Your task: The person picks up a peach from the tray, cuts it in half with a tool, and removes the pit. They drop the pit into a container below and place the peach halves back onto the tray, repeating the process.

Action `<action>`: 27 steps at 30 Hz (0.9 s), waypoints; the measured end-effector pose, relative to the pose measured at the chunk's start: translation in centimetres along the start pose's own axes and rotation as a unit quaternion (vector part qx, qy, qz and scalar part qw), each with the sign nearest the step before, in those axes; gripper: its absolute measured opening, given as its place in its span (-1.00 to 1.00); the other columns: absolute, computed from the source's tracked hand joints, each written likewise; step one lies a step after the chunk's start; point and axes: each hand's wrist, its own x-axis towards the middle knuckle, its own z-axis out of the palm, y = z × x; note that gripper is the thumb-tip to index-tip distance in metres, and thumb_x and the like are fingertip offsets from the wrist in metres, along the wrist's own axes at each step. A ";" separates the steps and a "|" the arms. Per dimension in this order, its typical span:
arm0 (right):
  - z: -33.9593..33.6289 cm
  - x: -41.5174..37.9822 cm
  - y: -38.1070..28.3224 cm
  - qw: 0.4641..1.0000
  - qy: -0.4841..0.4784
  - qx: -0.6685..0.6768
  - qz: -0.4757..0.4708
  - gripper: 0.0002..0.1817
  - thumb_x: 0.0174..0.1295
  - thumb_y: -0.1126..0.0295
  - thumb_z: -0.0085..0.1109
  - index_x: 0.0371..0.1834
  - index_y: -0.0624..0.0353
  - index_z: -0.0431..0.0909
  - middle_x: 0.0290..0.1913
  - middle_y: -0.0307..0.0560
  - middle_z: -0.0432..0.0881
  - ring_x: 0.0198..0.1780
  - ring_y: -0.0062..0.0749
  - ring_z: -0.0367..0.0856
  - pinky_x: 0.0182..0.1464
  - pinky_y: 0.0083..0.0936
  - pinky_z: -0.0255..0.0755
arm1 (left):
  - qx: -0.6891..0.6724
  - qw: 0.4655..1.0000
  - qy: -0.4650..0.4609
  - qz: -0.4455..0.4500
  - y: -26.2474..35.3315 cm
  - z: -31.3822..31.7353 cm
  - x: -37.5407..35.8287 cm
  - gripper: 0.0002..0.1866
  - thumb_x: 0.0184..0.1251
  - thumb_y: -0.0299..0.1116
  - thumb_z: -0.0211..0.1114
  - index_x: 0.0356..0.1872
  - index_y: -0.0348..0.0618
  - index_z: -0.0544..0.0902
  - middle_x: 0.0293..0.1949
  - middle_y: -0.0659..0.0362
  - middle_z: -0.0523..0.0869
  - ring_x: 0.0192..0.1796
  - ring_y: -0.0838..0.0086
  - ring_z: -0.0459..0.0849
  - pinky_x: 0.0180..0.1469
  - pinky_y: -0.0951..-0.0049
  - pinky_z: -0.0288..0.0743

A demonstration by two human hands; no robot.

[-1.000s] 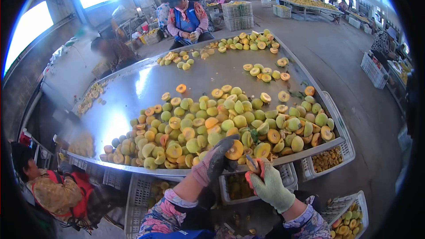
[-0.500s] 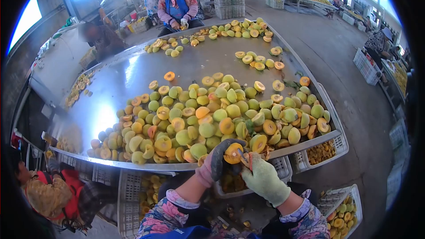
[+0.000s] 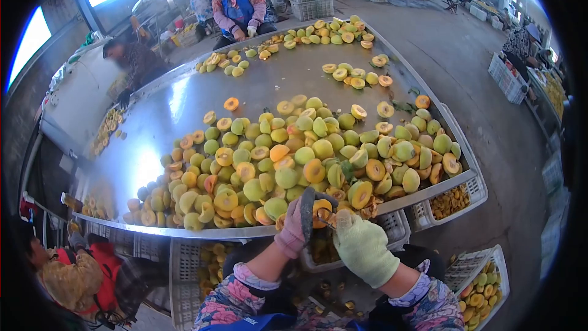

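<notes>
1. Cut fruit [image 3: 321,209] sits between the two gloved hands, just beyond the near edge of the metal table [image 3: 422,195], above a crate [image 3: 401,246]. Its orange flesh faces partly upward. The work on this piece looks to be underway, as a tool meets it; how much is finished inside cannot be told, since fingers cover part of it.

2. On the table, a broad pile of fruit [image 3: 286,178] lies close by, so much appears to be left. Many pieces are already split and show orange faces; others show only rounded green skin, and whether these are whole or halves lying face down is unclear.

3. Crates around the near side hold fruit too: the right-hand crate [image 3: 480,195] has orange pieces in it, and the lower right crate [image 3: 501,273] has green and orange ones. They suggest a good share is handled, though no total can be judged.

4. The left hand [image 3: 295,224], in a pink glove with dark fingers, is curled closed around the cut fruit, gripping it from the side and far edge.

5. The right hand [image 3: 364,251], in a pale green glove, is closed on a thin tool [image 3: 330,225] whose end reaches the fruit. Its handle is hidden in the glove.
</notes>
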 end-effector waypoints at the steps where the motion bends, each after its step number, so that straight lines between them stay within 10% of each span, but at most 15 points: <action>1: 0.1 0.0 0.0 1.000 0.009 -0.022 -0.006 -0.74 0.18 0.43 0.23 -0.14 0.20 0.38 -0.35 0.08 0.61 -0.42 0.08 0.65 -0.44 -0.11 0.52 | 0.021 0.999 -0.038 0.015 2.0 -1.4 1.0 -0.56 0.11 -0.40 0.48 0.05 -0.22 0.62 -0.12 0.13 0.76 -0.12 0.27 0.73 0.03 0.27 0.60; 5: 0.3 -0.1 0.0 0.999 0.036 -0.017 -0.009 -0.72 0.18 0.42 0.23 -0.11 0.21 0.38 -0.35 0.08 0.61 -0.42 0.08 0.65 -0.44 -0.11 0.52 | -0.162 0.980 -0.067 -0.098 4.6 -1.9 2.1 -0.53 0.14 -0.36 0.46 0.06 -0.28 0.56 -0.10 0.15 0.76 -0.10 0.28 0.71 0.03 0.29 0.57; 8: 0.1 -0.1 -0.4 0.999 0.003 0.024 0.022 -0.69 0.18 0.42 0.23 -0.08 0.23 0.37 -0.36 0.11 0.62 -0.40 0.09 0.66 -0.44 -0.11 0.52 | 0.001 0.996 0.087 0.035 4.5 -0.7 1.6 -0.66 0.23 -0.20 0.46 -0.12 -0.18 0.61 -0.21 0.10 0.77 -0.21 0.23 0.76 -0.09 0.33 0.60; 14: 0.7 -0.3 0.6 0.985 -0.021 0.171 0.013 -0.70 0.24 0.42 0.21 -0.06 0.26 0.34 -0.40 0.10 0.65 -0.41 -0.06 0.69 -0.45 -0.21 0.52 | -0.035 0.999 0.015 0.014 4.5 -1.2 1.9 -0.69 0.31 -0.36 0.41 -0.02 -0.22 0.55 -0.20 0.11 0.77 -0.18 0.28 0.77 -0.05 0.32 0.60; 18: 0.8 0.0 0.7 0.905 -0.012 0.402 0.140 -0.72 0.27 0.33 0.17 -0.09 0.26 0.37 -0.37 0.27 0.64 -0.24 0.28 0.66 -0.26 -0.02 0.52 | -0.139 0.990 -0.004 -0.025 6.6 -1.9 3.4 -0.60 0.41 -0.34 0.28 0.19 -0.28 0.49 0.05 0.08 0.69 -0.03 0.27 0.73 0.15 0.30 0.55; 20: 0.6 -0.1 0.8 0.889 0.004 0.421 0.179 -0.71 0.28 0.33 0.17 -0.08 0.27 0.37 -0.38 0.26 0.64 -0.22 0.30 0.66 -0.24 -0.02 0.51 | -0.333 0.936 0.009 -0.116 7.1 -1.7 3.7 -0.54 0.55 -0.22 0.12 0.32 -0.28 0.41 0.18 0.00 0.61 0.10 0.23 0.70 0.27 0.23 0.51; 21: 0.5 -0.2 0.7 0.901 -0.005 0.401 0.164 -0.74 0.32 0.36 0.14 -0.08 0.26 0.34 -0.42 0.06 0.61 -0.36 -0.10 0.61 -0.35 -0.25 0.49 | -0.643 0.731 0.037 -0.225 6.4 -1.2 3.8 -0.48 0.60 -0.12 0.01 0.38 -0.30 0.36 0.26 -0.01 0.55 0.21 0.19 0.64 0.34 0.16 0.47; 22: 0.5 -0.3 0.7 0.913 -0.015 0.379 0.151 -0.77 0.36 0.39 0.12 -0.08 0.25 0.32 -0.46 -0.15 0.59 -0.50 -0.50 0.57 -0.45 -0.48 0.47 | -0.642 0.732 0.038 -0.225 6.0 -1.1 3.6 -0.48 0.60 -0.12 0.01 0.38 -0.30 0.36 0.26 -0.01 0.55 0.21 0.19 0.64 0.34 0.16 0.47; 24: 0.6 0.1 0.8 0.922 -0.003 0.360 0.140 -0.78 0.36 0.39 0.12 -0.09 0.23 0.32 -0.47 -0.15 0.58 -0.51 -0.50 0.57 -0.45 -0.48 0.47 | -0.738 0.625 -0.001 -0.254 5.6 -0.9 3.5 -0.44 0.62 -0.06 -0.01 0.40 -0.27 0.34 0.26 -0.01 0.55 0.25 0.19 0.60 0.35 0.13 0.46; 27: 1.4 0.5 1.3 0.937 0.000 0.328 0.122 -0.80 0.36 0.39 0.11 -0.09 0.21 0.33 -0.48 -0.15 0.57 -0.52 -0.50 0.57 -0.46 -0.46 0.46 | -0.677 0.712 -0.008 -0.187 5.3 0.2 3.0 -0.44 0.62 -0.03 -0.01 0.38 -0.26 0.37 0.23 0.00 0.56 0.20 0.19 0.62 0.34 0.14 0.47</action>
